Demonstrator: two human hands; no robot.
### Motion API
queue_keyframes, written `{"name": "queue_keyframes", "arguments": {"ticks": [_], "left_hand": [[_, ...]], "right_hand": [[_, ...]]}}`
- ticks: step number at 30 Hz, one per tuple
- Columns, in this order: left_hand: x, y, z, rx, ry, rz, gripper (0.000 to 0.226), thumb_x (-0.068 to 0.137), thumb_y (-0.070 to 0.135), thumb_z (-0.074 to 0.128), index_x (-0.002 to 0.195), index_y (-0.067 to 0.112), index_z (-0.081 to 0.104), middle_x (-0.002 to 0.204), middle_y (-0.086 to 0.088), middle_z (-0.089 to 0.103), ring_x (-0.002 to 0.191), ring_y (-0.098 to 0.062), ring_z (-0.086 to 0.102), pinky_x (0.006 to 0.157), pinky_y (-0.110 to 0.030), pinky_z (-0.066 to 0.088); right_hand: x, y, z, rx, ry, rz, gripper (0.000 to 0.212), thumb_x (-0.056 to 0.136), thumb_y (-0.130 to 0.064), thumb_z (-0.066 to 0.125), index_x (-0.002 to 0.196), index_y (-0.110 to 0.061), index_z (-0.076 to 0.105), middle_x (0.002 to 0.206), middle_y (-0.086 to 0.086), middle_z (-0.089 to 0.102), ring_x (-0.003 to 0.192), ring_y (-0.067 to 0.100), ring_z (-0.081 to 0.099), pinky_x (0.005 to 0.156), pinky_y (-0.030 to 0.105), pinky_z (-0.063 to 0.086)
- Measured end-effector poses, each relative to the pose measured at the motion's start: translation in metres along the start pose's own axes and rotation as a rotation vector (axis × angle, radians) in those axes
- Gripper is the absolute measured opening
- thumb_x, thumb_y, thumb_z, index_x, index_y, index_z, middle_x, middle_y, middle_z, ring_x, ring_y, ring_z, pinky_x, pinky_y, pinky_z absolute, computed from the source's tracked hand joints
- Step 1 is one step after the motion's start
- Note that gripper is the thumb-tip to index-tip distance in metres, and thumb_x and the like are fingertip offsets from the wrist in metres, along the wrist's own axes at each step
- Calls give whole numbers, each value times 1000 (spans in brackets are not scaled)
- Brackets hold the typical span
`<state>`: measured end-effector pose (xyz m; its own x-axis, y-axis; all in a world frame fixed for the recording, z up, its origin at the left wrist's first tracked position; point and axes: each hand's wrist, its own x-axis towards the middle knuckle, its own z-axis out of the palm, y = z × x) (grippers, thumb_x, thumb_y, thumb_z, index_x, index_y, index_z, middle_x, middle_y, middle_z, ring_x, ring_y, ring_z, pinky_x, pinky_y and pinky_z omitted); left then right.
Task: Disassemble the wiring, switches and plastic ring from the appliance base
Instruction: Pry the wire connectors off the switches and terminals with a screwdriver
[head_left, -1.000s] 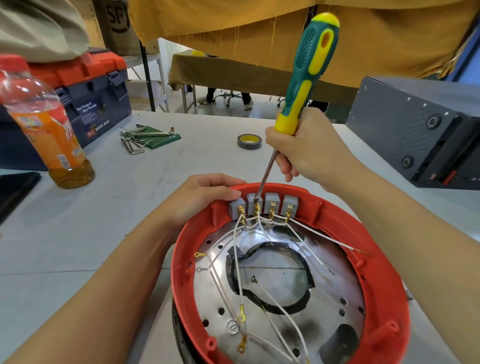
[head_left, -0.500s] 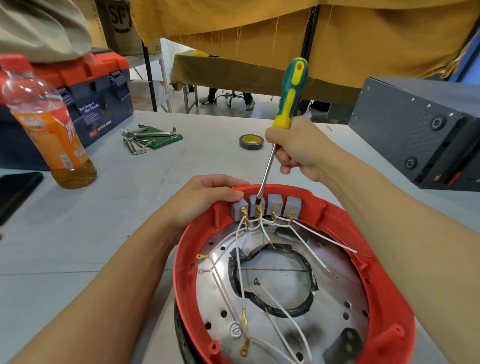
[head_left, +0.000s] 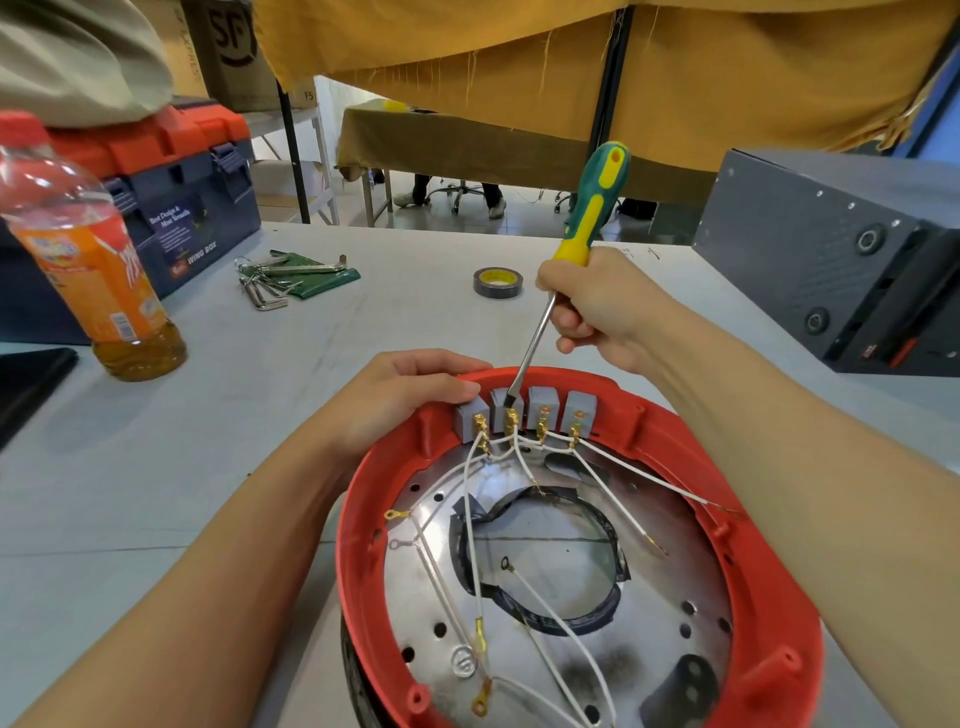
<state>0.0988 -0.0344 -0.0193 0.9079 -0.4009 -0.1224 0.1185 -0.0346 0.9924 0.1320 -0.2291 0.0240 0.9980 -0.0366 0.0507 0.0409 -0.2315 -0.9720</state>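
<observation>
Gripping the lower yellow part of a green-and-yellow screwdriver (head_left: 592, 208), the right hand (head_left: 597, 306) has its fingers curled round the handle and holds the tool tilted, with the handle leaning up and to the right. The metal shaft runs down and to the left, and its tip rests on the second from the left of four grey switches (head_left: 524, 413). These sit side by side along the far inner wall of the red plastic ring (head_left: 779, 597), each with brass terminals on its near face. The left hand (head_left: 410, 395) lies over the far left rim of the ring, its fingers curled over the edge and its fingertips touching the leftmost switch.

The ring sits on the appliance base (head_left: 649, 623), a shiny metal plate with small holes and a round opening edged in dark tape. White wires (head_left: 540, 603) run from the switch terminals across the plate, several ending loose in brass ring lugs. The base stands at the near middle of a grey table (head_left: 208, 467).

Far left on the table is a plastic bottle (head_left: 93, 260) with an orange label and a little amber liquid, in front of a blue and orange toolbox (head_left: 192, 208). A set of hex keys (head_left: 280, 275) lies on a green pouch, a roll of tape (head_left: 497, 282) lies flat to its right, and a dark grey case (head_left: 841, 260) stands at the far right
</observation>
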Motion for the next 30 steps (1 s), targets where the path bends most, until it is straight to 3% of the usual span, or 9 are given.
{"name": "queue_keyframes", "arguments": {"ticks": [10,16,30], "left_hand": [[0,0,0,-19,-11,1,22,82,2,62,99,10,73,86,-11,74,66,-17,70,57,-20,54],[-1,1,2,-18,-9,12,22,82,2,61,101,7,71,82,-9,73,63,-14,68,55,-18,52],[-3,2,3,-21,1,4,23,84,2,60,104,7,70,81,-8,73,61,-13,68,54,-18,51]], "right_hand": [[-35,-5,-5,-58,112,-238,26,91,-7,50,65,-8,48,36,0,49,29,12,44,35,18,41],[-51,1,-5,-62,174,-350,36,92,-9,51,56,-15,46,38,1,52,28,15,47,39,25,46],[-61,0,-5,-94,213,-403,37,93,-13,53,57,-16,46,39,2,55,29,16,51,38,17,41]]}}
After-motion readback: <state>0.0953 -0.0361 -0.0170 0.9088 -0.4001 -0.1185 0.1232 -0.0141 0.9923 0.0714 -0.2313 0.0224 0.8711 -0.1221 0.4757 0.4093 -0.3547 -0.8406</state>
